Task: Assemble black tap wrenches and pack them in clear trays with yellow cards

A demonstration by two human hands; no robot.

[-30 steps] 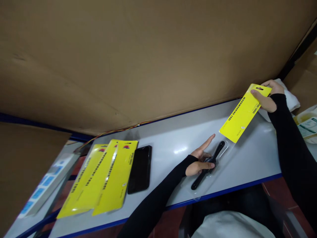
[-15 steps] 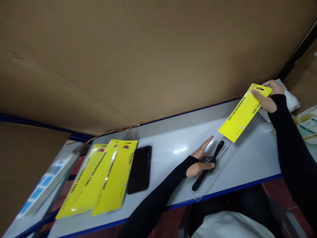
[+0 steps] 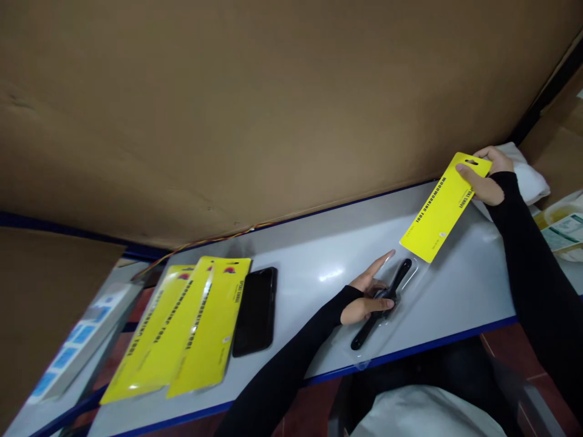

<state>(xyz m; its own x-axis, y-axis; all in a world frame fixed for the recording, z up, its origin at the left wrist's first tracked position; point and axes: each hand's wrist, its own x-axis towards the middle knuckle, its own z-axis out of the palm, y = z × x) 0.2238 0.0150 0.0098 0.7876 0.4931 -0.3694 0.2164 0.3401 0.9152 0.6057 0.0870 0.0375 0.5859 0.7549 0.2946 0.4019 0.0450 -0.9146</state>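
My left hand (image 3: 367,301) grips a black spokeshave (image 3: 401,278) by its middle, the thumb pressed on top. A clear plastic blister (image 3: 412,282) lies around the tool. My right hand (image 3: 488,177) pinches the hanging-hole end of a yellow backing card (image 3: 444,209) printed "WOODWORKING TOOL". The card slants down toward the tool, its lower end over the upper part of the clear plastic. Whether card and plastic are still joined I cannot tell.
Several yellow tool packs (image 3: 212,328) overlap at the left beside a black phone (image 3: 255,311). A white-and-blue box (image 3: 82,343) stands farther left. Cardboard (image 3: 291,109) walls the back. White cloth or plastic (image 3: 528,176) lies behind my right hand. Thin wires (image 3: 218,238) run along the table's rear edge.
My right hand has shifted slightly left with the yellow card. My left hand keeps the same grip on the spokeshave, almost unmoved.
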